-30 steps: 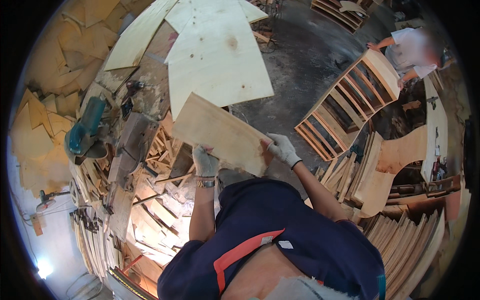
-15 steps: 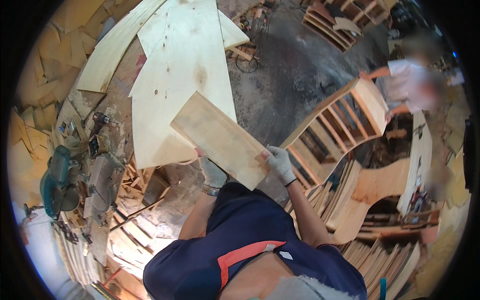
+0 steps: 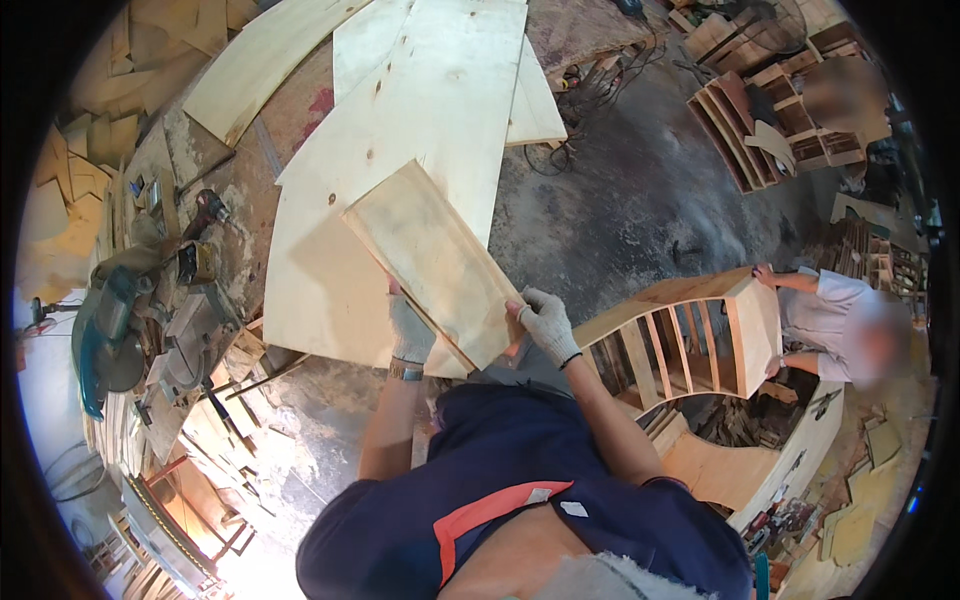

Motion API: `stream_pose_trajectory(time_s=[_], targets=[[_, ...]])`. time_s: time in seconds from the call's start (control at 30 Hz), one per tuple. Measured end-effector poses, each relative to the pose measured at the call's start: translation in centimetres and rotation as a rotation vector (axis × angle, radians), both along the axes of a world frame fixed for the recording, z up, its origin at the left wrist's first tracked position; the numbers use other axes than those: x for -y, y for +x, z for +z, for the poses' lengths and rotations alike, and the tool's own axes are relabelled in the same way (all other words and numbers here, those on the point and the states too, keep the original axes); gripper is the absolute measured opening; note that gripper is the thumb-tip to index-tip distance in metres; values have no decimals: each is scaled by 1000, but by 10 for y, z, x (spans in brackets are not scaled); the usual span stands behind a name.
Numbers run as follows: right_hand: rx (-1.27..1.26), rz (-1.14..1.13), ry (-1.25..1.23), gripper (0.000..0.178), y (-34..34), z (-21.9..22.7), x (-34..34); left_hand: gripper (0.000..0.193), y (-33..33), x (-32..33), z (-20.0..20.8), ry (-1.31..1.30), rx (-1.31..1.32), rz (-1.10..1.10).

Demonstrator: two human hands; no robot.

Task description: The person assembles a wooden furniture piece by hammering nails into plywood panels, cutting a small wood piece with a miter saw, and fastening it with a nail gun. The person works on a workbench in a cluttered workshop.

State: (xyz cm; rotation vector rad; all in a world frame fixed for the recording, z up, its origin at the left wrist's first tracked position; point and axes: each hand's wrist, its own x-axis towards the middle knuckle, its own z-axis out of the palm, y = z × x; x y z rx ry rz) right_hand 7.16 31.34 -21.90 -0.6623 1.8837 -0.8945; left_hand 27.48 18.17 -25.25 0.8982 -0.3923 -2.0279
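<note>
Both my gloved hands hold a rectangular wooden board, tilted in front of my body. My left hand grips its lower left edge, fingers partly hidden beneath it. On the board's right end, my right hand is closed with the thumb along the edge. Under and beyond the board lie large pale plywood sheets, overlapping on a worktable. The board's shadow falls on the nearest sheet.
On the left are a green miter saw and a drill. At right, a co-worker holds a curved slatted wooden frame. Another wooden frame stands at the far right, and cables lie on the floor.
The view has swung, so the plywood sits further right and the co-worker with the frame lower. The board, still in both hands, is tilted more steeply.
</note>
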Motion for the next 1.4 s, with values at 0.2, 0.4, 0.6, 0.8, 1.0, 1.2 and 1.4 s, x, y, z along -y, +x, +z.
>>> stream_pose_trajectory(time_s=[0.2, 0.4, 0.6, 0.8, 1.0, 1.2, 1.4], targets=[[50, 177, -38, 31, -46, -32, 52, 82, -6, 23, -6, 111, 228, 157], [191, 276, -31, 32, -150, -35, 99, 82, -43, 9, 13, 143, 242, 518], [148, 51, -77, 35, -280, -27, 117, 75, -133, 0, 15, 142, 445, 728], [9, -325, -355, 32, -403, -52, 191, 76, -203, 40, 9, 56, 276, 715], [555, -365, -522, 38, -554, -11, 356, 76, -278, 120, 7, 59, 275, 807], [165, -120, -433, 42, -553, 3, 409, 78, -356, 213, -5, 94, 190, 766], [153, 388, -195, 51, -509, -7, 415, 76, -444, 306, 10, 102, -67, 521]])
